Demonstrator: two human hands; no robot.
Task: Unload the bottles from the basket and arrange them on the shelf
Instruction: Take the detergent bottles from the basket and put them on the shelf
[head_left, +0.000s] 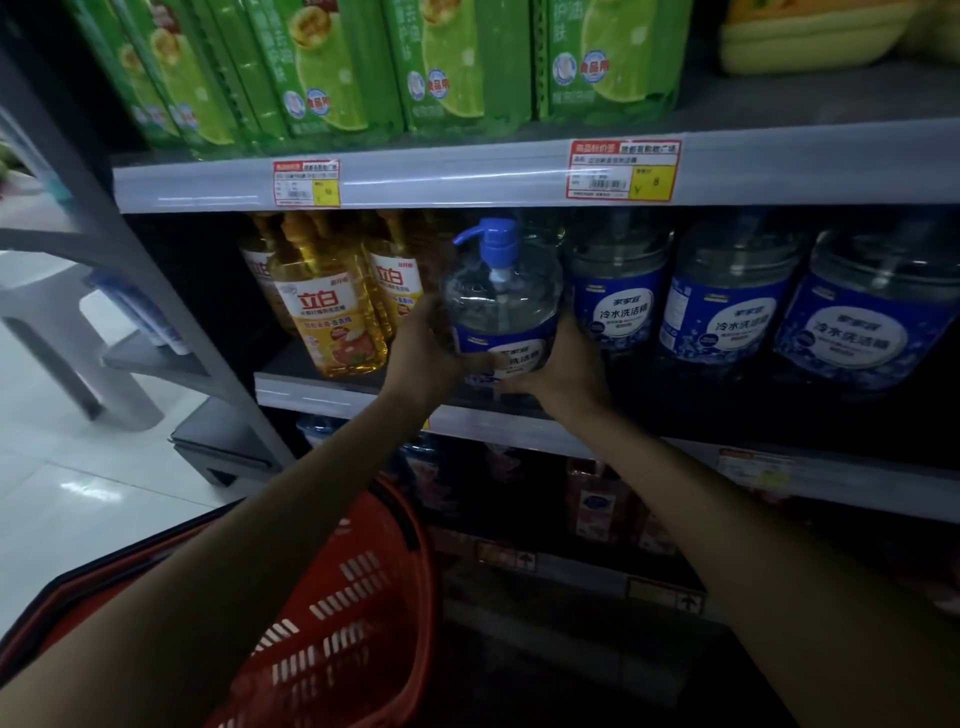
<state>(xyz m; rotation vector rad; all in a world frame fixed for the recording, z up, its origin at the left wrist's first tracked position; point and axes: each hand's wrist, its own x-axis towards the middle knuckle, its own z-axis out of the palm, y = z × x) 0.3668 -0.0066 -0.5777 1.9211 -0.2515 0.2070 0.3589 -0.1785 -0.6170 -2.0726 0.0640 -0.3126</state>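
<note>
A shop aisle; metal shelves (519, 176) stacked with rows of identical detergent bottles (727, 291); printed price tags (622, 170) clipped along the shelf edges; a red shopping basket (363, 613) near left.

Item: one view, a head-worn wide-angle camera.
Position: we place it above and behind the arms, facing forward and down.
Aim: the grey metal shop shelf (322, 397), seen close and slightly from its left.
Centre of frame: the clear pump bottle with blue label (501, 306), where the left hand (421, 353) and right hand (566, 369) meet.
Lower left: the red slotted plastic basket (363, 597), directly beneath us.
Left margin: white tiled floor (62, 493).
</note>
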